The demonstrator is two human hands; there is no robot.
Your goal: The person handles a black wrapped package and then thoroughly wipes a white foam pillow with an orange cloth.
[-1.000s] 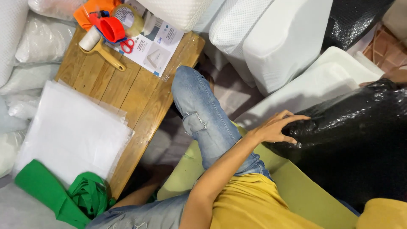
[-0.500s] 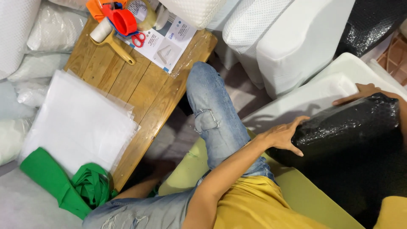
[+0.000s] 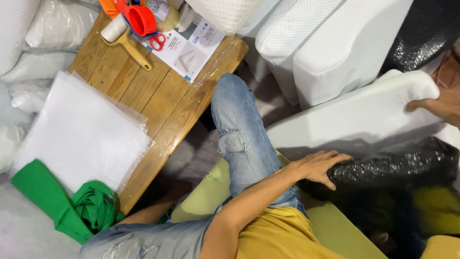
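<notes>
head view, looking down over the person's lap. the left hand (image 3: 318,168) reached across the body and lay on the near rim of a black plastic bag (image 3: 397,165), fingers curled over the crumpled film and thumb tucked beneath, so that it gripped the bag. the right hand (image 3: 438,105), only partly in view at the right edge, was closed on the far corner of a white foam pillow (image 3: 354,115), fingers wrapped over its end. a second earlier the black bag had stood bulkier and higher, with the left hand resting on its crest; half a second earlier the right hand had sat on top of the bag's far end. by this moment the bag lay lower and flatter, and a long stretch of the white foam pillow showed bare above it, running from beside the raised denim knee (image 3: 237,124) out to the right hand. judged from this, bag and pillow had shifted against one another, the pillow being largely outside the film, though whether its lower edge was inside the bag could not be told. the pillow lay between the bag and a row of further white pillows (image 3: 345,43) leaning behind it. to the left, well apart from both hands, a wooden table (image 3: 158,96) carried a stack of clear plastic sheets (image 3: 81,134), a printed leaflet (image 3: 189,43), red-handled scissors (image 3: 155,41) and a red tape dispenser (image 3: 139,19); a green cloth (image 3: 72,206) lay at the table's near corner.
</notes>
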